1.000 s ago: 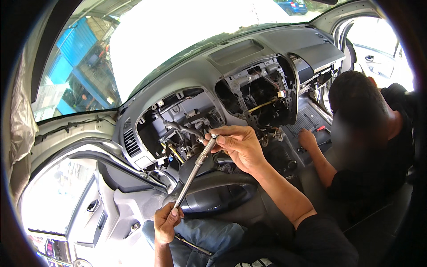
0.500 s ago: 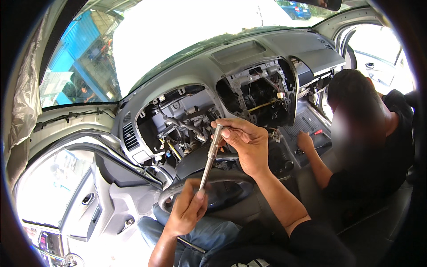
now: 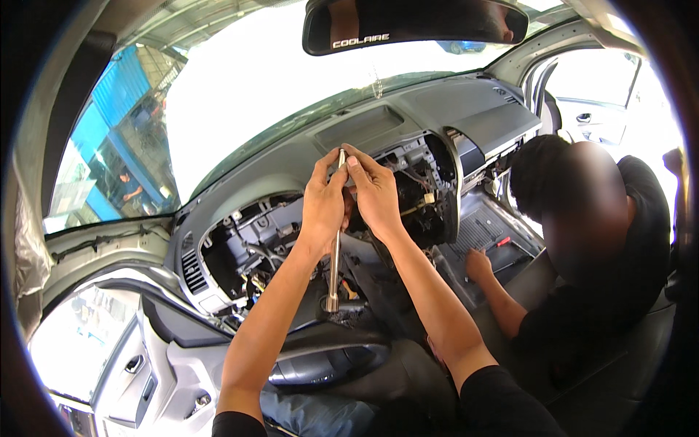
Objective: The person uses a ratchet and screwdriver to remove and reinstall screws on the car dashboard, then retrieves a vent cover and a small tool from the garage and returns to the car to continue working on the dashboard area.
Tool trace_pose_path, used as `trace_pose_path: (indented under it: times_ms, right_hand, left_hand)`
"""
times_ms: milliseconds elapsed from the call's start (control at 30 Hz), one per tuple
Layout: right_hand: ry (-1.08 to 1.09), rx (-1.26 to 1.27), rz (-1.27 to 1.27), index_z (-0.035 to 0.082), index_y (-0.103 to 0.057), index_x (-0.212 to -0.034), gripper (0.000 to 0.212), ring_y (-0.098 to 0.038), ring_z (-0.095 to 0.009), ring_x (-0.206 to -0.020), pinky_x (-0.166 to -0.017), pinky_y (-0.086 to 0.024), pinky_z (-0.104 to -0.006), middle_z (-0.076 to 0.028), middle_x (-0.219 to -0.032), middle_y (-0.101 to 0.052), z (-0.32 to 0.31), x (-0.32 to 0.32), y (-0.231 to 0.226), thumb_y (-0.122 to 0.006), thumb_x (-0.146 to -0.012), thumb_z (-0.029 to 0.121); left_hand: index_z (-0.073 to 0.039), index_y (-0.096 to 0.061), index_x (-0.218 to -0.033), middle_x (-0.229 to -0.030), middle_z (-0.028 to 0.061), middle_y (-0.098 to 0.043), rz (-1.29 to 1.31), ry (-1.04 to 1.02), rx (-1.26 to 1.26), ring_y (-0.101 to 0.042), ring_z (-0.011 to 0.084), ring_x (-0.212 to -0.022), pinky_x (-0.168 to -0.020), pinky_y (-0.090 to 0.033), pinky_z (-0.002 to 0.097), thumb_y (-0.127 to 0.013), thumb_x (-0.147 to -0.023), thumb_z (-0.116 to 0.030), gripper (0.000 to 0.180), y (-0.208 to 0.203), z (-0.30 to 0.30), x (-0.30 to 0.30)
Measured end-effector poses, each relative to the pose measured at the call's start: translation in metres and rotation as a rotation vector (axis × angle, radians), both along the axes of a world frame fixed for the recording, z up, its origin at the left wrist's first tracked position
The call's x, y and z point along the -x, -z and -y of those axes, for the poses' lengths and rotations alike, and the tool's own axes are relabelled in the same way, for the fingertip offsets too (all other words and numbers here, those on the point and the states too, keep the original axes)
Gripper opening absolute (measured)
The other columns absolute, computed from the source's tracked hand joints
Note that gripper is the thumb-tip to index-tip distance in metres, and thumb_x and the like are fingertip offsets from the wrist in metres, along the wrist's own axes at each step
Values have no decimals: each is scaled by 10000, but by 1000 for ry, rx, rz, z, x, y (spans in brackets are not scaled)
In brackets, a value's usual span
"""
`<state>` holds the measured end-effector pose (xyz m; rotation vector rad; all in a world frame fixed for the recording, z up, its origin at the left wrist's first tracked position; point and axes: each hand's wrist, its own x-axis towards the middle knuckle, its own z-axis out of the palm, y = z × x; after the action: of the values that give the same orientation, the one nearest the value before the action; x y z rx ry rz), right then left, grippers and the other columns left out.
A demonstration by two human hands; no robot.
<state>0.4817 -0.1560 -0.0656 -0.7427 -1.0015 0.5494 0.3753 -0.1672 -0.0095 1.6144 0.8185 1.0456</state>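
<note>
Both my hands are raised together in front of the dashboard, closed on the upper end of a shiny socket extension bar [image 3: 335,269]. My left hand [image 3: 325,200] grips it from the left, with its fingertips at the top. My right hand [image 3: 373,195] pinches the same end from the right with thumb and fingers. Below the hands the bar hangs nearly upright, its wider socket-like end [image 3: 332,303] lowest, above the steering column area. My fingers partly cover the upper end, so its exact shape is hidden.
Behind the hands lies the stripped dashboard [image 3: 451,73] with wiring and brackets exposed. The steering wheel [image 3: 328,364] sits below my arms. At the right a co-worker [image 3: 590,262] leans over, one hand [image 3: 478,265] near a red-handled tool [image 3: 502,242] on the floor. A mirror [image 3: 415,25] hangs above.
My left hand has come up from the bar's lower end to join the right at the top. The bar's wider end now points down. The view has shifted, bringing the mirror in.
</note>
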Motion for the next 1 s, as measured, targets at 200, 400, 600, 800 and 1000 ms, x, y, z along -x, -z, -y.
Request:
trace_pose_path:
  times_ms: [200,400,600,800,1000]
  right_hand:
    - [-63,211,193,6,-495,-1487,549,-701,-186,-928,-809,-531,-308,-145,-1008,-730,-9,-21,-14,-531,-1064,352]
    - [139,368,438,-41,-617,-1327,447,-737,-234,-728,-649,-547,-364,-163,-789,-729,1,-22,4,-656,-958,207]
    - [567,130,453,-71,-670,-1047,183,-728,-251,-646,-653,-558,-354,-166,-750,-737,-57,-37,7,-663,-905,44]
    - [338,326,194,-84,-693,-1039,187,-631,-127,-486,-446,-505,-275,-122,-710,-721,-84,-80,-14,-663,-919,55]
    - [316,286,276,-92,-708,-1031,191,-656,-141,-507,-459,-526,-272,-123,-705,-708,-108,-104,-36,-640,-912,41]
  left_hand:
    - [-47,-481,-1367,-643,11,-473,257,-68,155,-407,105,-424,-378,-361,285,-556,-996,-209,412,9,-110,-44]
    - [-110,-468,-1187,-671,55,-516,380,-360,197,-453,130,-473,-407,-379,283,-568,-966,-199,258,16,-186,-81]
    - [-5,-607,-1058,-724,110,-643,196,-467,-82,-596,172,-504,-407,-451,305,-511,-981,-171,207,13,-244,-90]
    - [-138,-710,-1145,-1232,105,-697,-353,-339,-366,-567,352,-1212,-1054,-388,538,-517,-936,-200,291,16,-302,-80]
    - [-194,-689,-1242,-1408,60,-597,-625,-305,-461,-459,352,-1327,-1116,-283,603,-452,-939,-184,385,16,-333,-91]
